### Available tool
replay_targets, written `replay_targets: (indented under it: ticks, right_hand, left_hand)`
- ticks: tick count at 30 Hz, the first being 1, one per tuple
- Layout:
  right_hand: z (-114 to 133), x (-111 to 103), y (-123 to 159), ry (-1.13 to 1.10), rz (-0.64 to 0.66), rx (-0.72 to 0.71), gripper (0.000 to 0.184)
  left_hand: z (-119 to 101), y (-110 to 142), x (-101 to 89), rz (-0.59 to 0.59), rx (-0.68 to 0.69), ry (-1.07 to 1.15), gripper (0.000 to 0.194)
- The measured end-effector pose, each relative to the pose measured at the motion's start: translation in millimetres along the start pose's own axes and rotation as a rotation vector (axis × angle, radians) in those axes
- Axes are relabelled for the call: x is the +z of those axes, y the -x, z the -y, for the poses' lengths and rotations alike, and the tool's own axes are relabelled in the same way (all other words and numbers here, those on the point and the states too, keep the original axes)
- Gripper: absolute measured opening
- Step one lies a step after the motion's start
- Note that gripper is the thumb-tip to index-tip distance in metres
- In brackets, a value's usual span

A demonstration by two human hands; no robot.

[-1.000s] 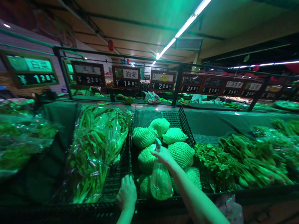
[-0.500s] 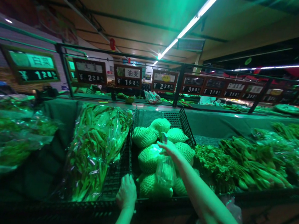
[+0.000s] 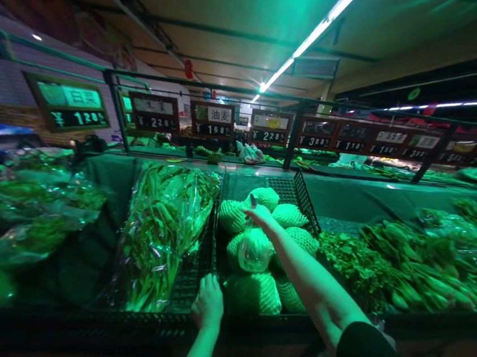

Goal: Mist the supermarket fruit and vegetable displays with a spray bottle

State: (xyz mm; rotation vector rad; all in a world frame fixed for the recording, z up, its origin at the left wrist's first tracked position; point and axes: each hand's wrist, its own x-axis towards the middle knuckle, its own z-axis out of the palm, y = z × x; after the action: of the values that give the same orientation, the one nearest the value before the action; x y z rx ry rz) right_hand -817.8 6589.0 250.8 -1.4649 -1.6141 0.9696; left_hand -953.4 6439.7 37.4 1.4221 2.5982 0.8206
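Observation:
My right hand [image 3: 260, 217] is stretched out over a black crate [image 3: 307, 204] of pale, round produce wrapped in foam netting [image 3: 253, 291]. Its fingers are closed on a clear plastic bag [image 3: 255, 254], which hangs below the hand with a rounded bulge; what is inside is hard to make out. A small dark tip pokes up above the fingers. Lower down, my left hand [image 3: 209, 301] is curled over the crate's front rim, near the corner beside the leafy greens. Its fingertips are partly hidden.
Bagged leafy greens [image 3: 160, 233] lie left of the crate, more bagged greens [image 3: 43, 209] farther left. Loose bunched greens [image 3: 400, 263] spread to the right. Behind stands a dark rail [image 3: 294, 136] carrying price signs [image 3: 211, 120]. A black front edge [image 3: 121, 323] borders the display.
My right hand has moved left and slightly up over the netted produce, carrying the plastic bag. My left hand stays at the crate's rim. The whole view has shifted a little.

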Motion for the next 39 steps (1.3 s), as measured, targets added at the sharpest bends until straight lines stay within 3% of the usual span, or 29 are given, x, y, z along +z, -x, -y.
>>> replay_targets:
  ticks: [6, 9, 12, 19, 21, 23, 26, 29, 34, 36, 39]
  right_hand:
    - [-24.1, -95.9, 4.9, -0.142, -0.246, 0.131, 0.027]
    - [-34.7, -116.9, 22.0, -0.162, -0.272, 0.102, 0.028]
    - [-41.0, -103.1, 44.6, -0.138, -0.207, 0.071, 0.026]
    - [-45.5, 10.6, 109.8, -0.039, 0.103, -0.034, 0.028]
    - [-51.5, 32.7, 125.7, -0.035, 0.170, -0.032, 0.025]
    - [-62.3, 40.2, 137.1, -0.052, 0.186, -0.009, 0.027]
    - [-87.1, 23.6, 149.2, -0.123, 0.114, 0.056, 0.032]
    - [-120.2, -17.3, 164.6, -0.201, -0.021, 0.121, 0.043]
    - [-184.7, -82.1, 201.3, -0.383, -0.406, 0.199, 0.059]
    - [-202.9, -87.8, 214.9, -0.406, -0.454, 0.227, 0.067]
    - [-209.1, -68.1, 229.0, -0.362, -0.324, 0.254, 0.079]
  left_hand:
    - [-4.7, -1.0, -3.2, -0.003, -0.010, 0.018, 0.035]
    - [-5.0, -1.0, -2.8, -0.003, -0.007, 0.016, 0.034]
    - [-5.2, -1.2, -2.7, -0.002, -0.004, -0.001, 0.037]
    - [-6.1, 0.7, -11.4, 0.020, 0.023, -0.042, 0.040]
    - [-6.2, 2.4, -15.2, 0.028, 0.032, -0.041, 0.040]
    - [-6.1, 3.3, -17.3, 0.033, 0.027, -0.041, 0.039]
    - [-5.8, 2.5, -16.2, 0.031, 0.015, -0.038, 0.040]
    - [-5.5, 1.1, -12.2, 0.025, 0.010, -0.022, 0.039]
    - [-6.9, 0.7, -8.4, 0.026, -0.013, -0.003, 0.036]
    - [-7.7, 0.9, -8.7, 0.031, -0.014, -0.004, 0.036]
    - [-8.2, 1.6, -10.0, 0.033, -0.006, -0.013, 0.037]
